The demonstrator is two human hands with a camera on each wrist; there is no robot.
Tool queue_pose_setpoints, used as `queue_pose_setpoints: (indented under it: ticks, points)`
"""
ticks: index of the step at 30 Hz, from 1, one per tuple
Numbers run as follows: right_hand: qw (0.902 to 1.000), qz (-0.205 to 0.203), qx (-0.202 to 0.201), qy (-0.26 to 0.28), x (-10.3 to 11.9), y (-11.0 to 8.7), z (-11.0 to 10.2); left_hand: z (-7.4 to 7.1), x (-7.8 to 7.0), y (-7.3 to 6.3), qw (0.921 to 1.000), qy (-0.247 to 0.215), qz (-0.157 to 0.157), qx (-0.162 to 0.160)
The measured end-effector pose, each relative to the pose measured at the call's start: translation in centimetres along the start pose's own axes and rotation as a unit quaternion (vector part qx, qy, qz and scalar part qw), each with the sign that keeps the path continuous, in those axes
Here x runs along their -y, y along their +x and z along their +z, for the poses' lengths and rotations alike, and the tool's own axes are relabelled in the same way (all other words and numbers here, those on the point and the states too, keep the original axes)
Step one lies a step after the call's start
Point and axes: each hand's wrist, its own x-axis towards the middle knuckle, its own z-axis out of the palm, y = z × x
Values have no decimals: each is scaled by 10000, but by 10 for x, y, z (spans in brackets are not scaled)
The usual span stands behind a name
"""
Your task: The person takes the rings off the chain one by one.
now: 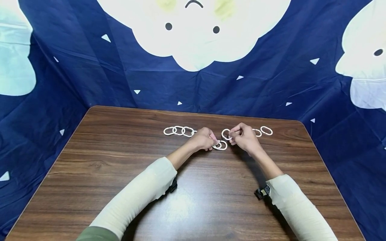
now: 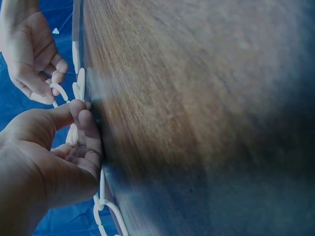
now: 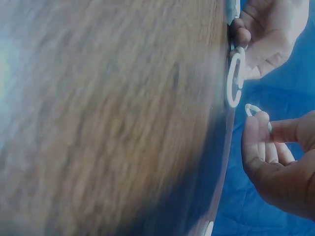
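A row of joined white plastic chain links (image 1: 183, 131) lies on the table and runs under my left hand (image 1: 202, 139). With thumb and fingertips this hand pinches a white chain link at the row's right end, low over the tabletop. Overlapping links (image 1: 223, 145) stick out past its fingertips. My right hand (image 1: 242, 136) pinches a single white chain link (image 1: 223, 134) between thumb and fingers, raised just beyond those links. That link also shows at the fingertips in the right wrist view, as a white loop (image 3: 251, 107). Fingers cover part of each gripped link.
More loose white links (image 1: 266, 130) lie right of my right hand, one partly hidden behind it. The brown wooden table (image 1: 105, 187) has its far edge close behind the links. A dark blue cloth (image 1: 211, 90) with white clouds hangs around it.
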Motion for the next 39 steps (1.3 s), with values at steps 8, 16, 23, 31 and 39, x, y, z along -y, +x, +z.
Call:
queue_pose_setpoints:
  ticks: [8, 16, 23, 31, 39]
  points:
    - [9998, 38, 114, 156, -5, 0, -7, 0, -2, -1, 9998, 69, -146, -87]
    - [9998, 60, 77, 156, -7, -1, -18, -1, 3, 9, 9996, 182, -213, 4]
    - [9997, 81, 208, 102, -11, -1, -27, 6, 24, 40, 9992, 281, -276, 102]
    - [9992, 97, 388, -70, -22, -6, -38, 12, 36, 58, 9986, 389, -207, 283]
    - [9989, 80, 447, -72, -29, -14, -48, 9, 30, 50, 9992, 215, -190, 266]
